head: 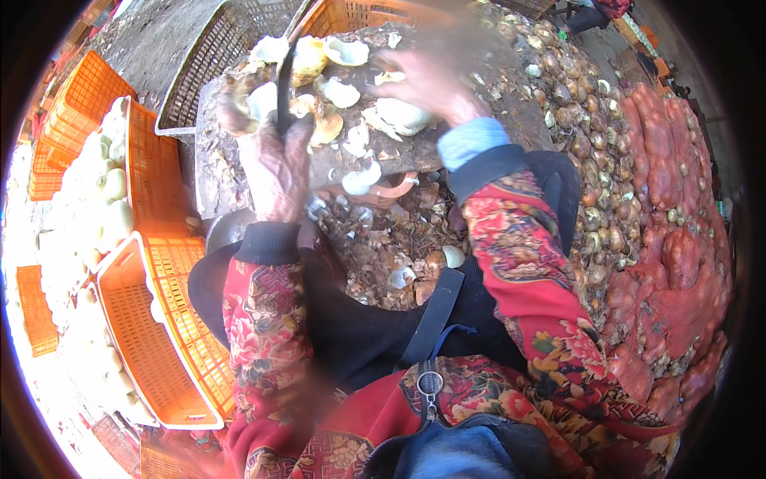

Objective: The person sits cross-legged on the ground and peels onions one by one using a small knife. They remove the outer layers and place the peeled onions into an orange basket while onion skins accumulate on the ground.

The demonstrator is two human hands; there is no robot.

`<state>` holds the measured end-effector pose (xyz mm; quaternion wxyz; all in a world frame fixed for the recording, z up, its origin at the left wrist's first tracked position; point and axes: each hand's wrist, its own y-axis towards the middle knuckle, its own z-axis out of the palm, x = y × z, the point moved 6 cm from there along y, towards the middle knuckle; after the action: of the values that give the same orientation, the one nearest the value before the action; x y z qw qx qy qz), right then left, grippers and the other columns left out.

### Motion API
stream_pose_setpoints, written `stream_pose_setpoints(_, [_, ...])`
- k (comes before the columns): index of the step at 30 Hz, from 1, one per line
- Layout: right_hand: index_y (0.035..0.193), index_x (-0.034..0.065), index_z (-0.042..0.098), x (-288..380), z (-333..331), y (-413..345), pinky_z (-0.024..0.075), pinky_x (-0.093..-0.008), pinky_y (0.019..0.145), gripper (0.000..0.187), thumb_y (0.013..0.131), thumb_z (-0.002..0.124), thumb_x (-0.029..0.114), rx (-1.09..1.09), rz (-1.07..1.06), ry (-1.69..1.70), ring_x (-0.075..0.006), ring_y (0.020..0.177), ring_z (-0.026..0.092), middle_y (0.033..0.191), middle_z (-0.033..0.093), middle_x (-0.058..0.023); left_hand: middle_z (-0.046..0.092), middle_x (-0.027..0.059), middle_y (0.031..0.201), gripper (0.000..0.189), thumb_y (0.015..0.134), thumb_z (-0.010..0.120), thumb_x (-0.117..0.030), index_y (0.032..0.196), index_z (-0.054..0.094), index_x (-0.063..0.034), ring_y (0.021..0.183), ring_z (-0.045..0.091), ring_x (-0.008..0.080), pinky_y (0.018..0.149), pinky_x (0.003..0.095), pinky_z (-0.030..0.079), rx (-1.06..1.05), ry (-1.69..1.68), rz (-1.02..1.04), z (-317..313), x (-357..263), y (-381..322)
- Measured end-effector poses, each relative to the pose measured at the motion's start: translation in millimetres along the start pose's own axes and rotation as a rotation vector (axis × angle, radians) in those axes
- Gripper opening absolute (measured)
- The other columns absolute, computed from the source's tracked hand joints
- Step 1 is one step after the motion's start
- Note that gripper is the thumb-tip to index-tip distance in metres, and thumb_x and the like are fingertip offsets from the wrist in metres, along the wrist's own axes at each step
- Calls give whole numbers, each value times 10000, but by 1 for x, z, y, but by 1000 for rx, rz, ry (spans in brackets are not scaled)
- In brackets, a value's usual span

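Observation:
My left hand (275, 167) grips a knife (285, 78) whose dark blade points away from me over a worn, dirty work board (215, 173). Its fingers are blurred beside a pale onion piece (261, 100); whether they touch it is unclear. Blurred by motion, my right hand (428, 87) is over the board with its fingers apart. A whitish scrap (390, 78) shows between those fingers, apparently not gripped. Just below that hand lies a peeled white onion (404, 115) with torn skin. A yellowish onion (309, 60) and cupped onion layers (347, 51) lie near the blade.
Onion skins (389, 239) litter the ground between my legs. At left stand orange plastic crates (155, 167), one heaped with peeled onions (116, 185). A dark crate (206, 66) adjoins the board. Unpeeled onions (592, 149) and red mesh sacks (670, 251) lie at right; another person (589, 17) is beyond.

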<state>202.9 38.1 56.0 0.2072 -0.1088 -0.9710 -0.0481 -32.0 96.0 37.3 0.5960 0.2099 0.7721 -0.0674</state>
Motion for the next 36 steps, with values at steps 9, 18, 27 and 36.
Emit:
stream_pose_setpoints(9, [1201,-17,608,-42,45,-17,515,-462,882,557,783,784,307,259,82,-241,-383,1047,652,1124,672,-237,621,162,705,269,915,670,-229,966,641,34,621,601,309,628,403,489,170,143,203,21,-8,-6])
stream_pose_setpoints(18, [1197,4,638,-40,58,4,524,-441,879,630,766,734,454,221,158,-246,-377,1037,657,1119,674,-259,623,47,757,276,924,670,-207,1067,671,29,707,525,124,676,327,460,243,275,191,27,-2,-6])
stream_pose_setpoints(27, [1362,53,530,-63,27,-51,495,-574,1008,680,877,668,508,-278,431,1596,-355,1196,604,1352,594,-157,568,11,704,290,922,673,-252,1022,662,21,638,477,100,588,299,415,237,93,6,23,-12,-10])
stream_pose_setpoints(36, [1416,88,427,-21,-39,-84,624,-545,712,690,969,465,612,-282,186,1987,-458,1094,643,1291,596,-195,632,138,727,228,915,691,-156,999,569,17,659,627,216,587,352,514,189,73,319,61,-44,-20])
